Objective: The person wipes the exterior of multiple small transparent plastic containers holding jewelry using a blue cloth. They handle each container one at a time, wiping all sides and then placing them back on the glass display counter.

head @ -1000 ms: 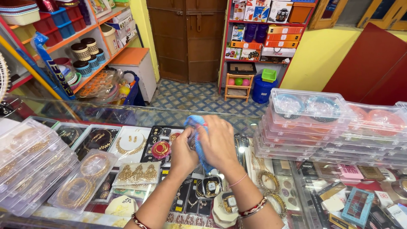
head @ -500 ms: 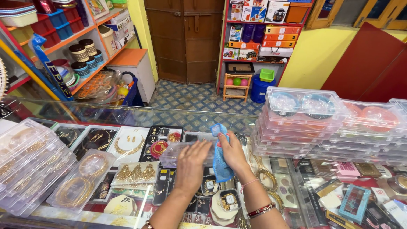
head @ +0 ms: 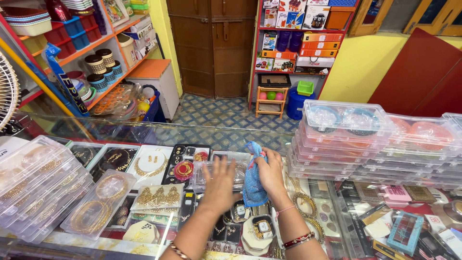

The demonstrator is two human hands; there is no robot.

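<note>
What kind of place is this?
Most likely a small shop selling jewellery and household goods. A glass counter covers necklace sets, clear boxes of bangles are stacked on top, and shelves behind hold boxed wares. The right hand holds a blue cloth; the left hand rests on a clear box.

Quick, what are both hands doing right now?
Left hand: open, flat on clear plastic box.
Right hand: closed, holding blue cloth.

Bright, even daylight throughout, colours saturated, shadows soft and faint. Pale glare streaked along the glass counter (head: 144, 132) at the far edge, with reflections veiling the jewellery beneath. Slight motion blur on the left hand (head: 219, 185); wide-angle bending noted at left and right edges, centre sharp.
</note>
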